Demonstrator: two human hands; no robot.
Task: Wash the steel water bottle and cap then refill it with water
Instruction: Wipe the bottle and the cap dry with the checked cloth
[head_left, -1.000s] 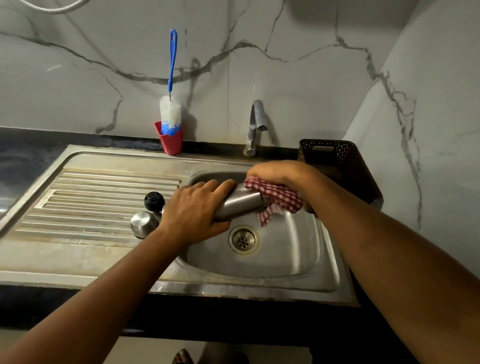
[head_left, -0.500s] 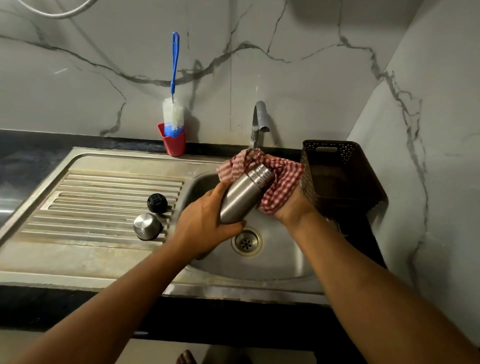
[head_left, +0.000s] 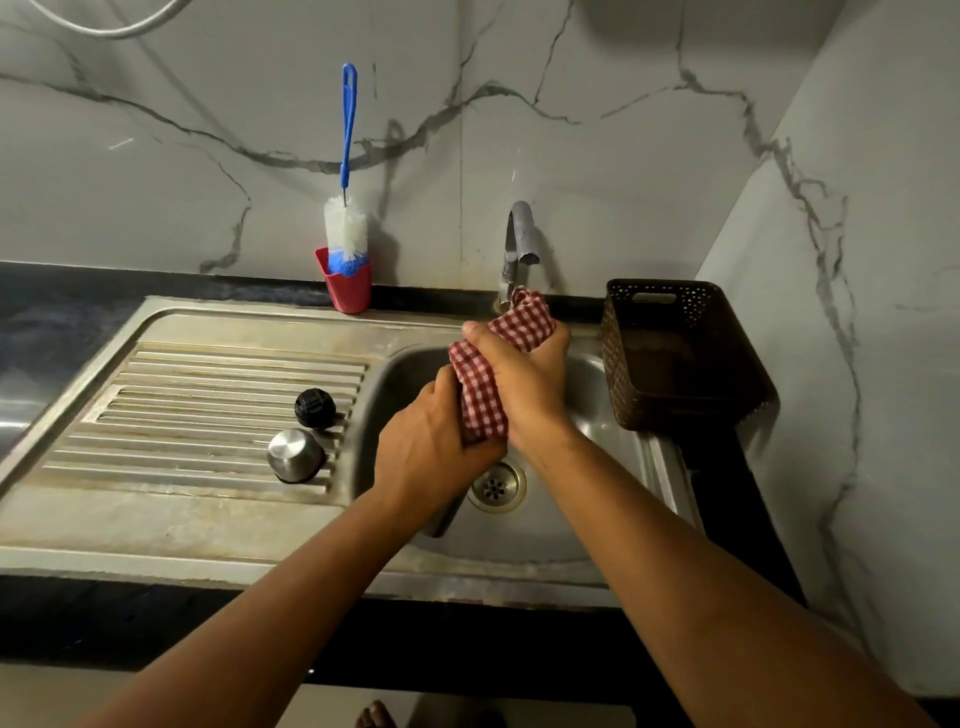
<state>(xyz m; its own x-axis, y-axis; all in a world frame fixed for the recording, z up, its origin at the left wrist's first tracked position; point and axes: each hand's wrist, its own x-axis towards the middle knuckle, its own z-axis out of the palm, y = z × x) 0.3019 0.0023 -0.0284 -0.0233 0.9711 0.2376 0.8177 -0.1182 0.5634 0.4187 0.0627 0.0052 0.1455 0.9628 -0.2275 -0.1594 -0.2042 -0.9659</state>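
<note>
Over the sink basin (head_left: 550, 530) the left hand (head_left: 431, 447) is curled round the lower body of the steel water bottle (head_left: 443, 517), of which only a dull end shows under the wrist. The right hand (head_left: 524, 384) clutches a red checked cloth (head_left: 483, 400) wrapped over the bottle's upper part, just below the tap (head_left: 522, 234), where no water shows. The steel cap (head_left: 295, 456) and a black stopper (head_left: 315, 408) lie side by side on the drainboard (head_left: 208, 395), apart from both hands. The bottle brush (head_left: 347, 228) stands in its red cup (head_left: 349, 291) by the wall. By my reading the scrubbing is finished and the bottle is being wiped; refilling and capping are left
</note>
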